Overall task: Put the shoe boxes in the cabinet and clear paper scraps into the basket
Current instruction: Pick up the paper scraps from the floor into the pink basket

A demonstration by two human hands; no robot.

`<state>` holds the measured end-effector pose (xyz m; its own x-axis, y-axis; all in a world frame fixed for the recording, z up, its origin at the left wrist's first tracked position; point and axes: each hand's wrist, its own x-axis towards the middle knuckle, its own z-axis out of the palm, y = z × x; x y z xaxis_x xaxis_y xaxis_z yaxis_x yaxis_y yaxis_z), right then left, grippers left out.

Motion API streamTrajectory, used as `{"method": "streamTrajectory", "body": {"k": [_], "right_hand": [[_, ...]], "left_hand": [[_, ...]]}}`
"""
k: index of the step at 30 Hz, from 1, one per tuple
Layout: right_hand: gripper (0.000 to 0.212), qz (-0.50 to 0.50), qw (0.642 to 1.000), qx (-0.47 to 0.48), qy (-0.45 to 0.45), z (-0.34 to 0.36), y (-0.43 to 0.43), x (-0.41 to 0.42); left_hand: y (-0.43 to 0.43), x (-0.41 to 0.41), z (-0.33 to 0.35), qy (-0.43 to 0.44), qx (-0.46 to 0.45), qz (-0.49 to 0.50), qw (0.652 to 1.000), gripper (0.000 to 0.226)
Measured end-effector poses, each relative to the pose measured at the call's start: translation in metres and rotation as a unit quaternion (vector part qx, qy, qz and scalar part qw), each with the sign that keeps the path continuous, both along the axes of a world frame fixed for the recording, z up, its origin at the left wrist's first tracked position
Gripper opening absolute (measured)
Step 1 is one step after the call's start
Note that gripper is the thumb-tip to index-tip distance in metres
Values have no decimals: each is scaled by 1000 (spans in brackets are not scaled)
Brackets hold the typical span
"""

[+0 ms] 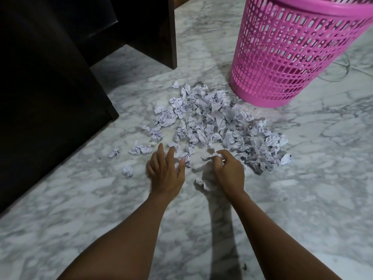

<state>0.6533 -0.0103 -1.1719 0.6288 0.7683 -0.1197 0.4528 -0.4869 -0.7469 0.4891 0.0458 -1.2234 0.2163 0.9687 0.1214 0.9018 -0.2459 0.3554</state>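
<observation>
- Paper is bunched in the right hand (228,170), whose fingers curl round a crumpled scrap (217,156); the left hand (165,172) is spread and holds nothing, its fingertips touching loose scraps.
- Both hands work the side of the pile of paper scraps (212,118) farthest from the pink basket (292,57); the pile's other end nearly reaches the basket's foot.
- Gathering scraps seems the step in hand; next, a handful must go up over the basket's rim.
- Left of the basket stands the dark cabinet (50,77); no shoe boxes show.
</observation>
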Motion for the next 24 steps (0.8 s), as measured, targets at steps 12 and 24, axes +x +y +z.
{"method": "streamTrajectory", "body": {"k": [12, 24], "right_hand": [[20, 86, 992, -41, -81, 0, -38, 4], [61, 71, 981, -90, -159, 0, -46, -2]], "left_hand": [[-1, 22, -2, 28, 79, -1, 997, 32], [-1, 23, 2, -15, 26, -22, 999, 19]]}}
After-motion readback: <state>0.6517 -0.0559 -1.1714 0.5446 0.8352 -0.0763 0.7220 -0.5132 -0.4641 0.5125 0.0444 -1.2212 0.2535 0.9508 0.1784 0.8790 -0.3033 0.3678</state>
